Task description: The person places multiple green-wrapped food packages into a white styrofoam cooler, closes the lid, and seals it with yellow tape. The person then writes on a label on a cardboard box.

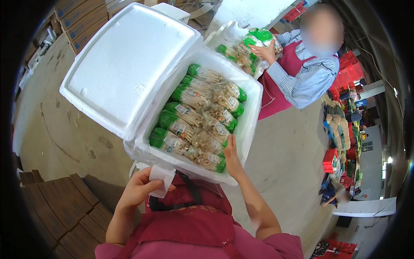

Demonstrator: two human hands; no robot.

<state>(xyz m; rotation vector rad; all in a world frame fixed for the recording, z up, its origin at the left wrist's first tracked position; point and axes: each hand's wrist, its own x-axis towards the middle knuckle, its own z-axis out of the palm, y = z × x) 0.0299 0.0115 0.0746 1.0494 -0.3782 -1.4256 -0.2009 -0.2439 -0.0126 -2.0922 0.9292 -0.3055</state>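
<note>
Before me stands a white polystyrene foam box (255, 129), lined with clear plastic and holding rows of bagged slender mushrooms (184, 113) in clear and green packaging with labels. My left hand (144, 186) pinches a strip of white paper (161, 181) close to the box's near left corner. Inside the near right side, my right hand (233, 158) has its fingers extended together against the end of a mushroom bag, not closed around it. The white foam lid (129, 68) lies left of the box, beside its rim.
A co-worker (291, 71) in a striped shirt and dark red apron holds green-and-clear bags over another foam box (223, 32). Brown cartons (61, 207) are at lower left, more cartons (84, 26) at upper left. Red crates (330, 160) and vegetables stand far right.
</note>
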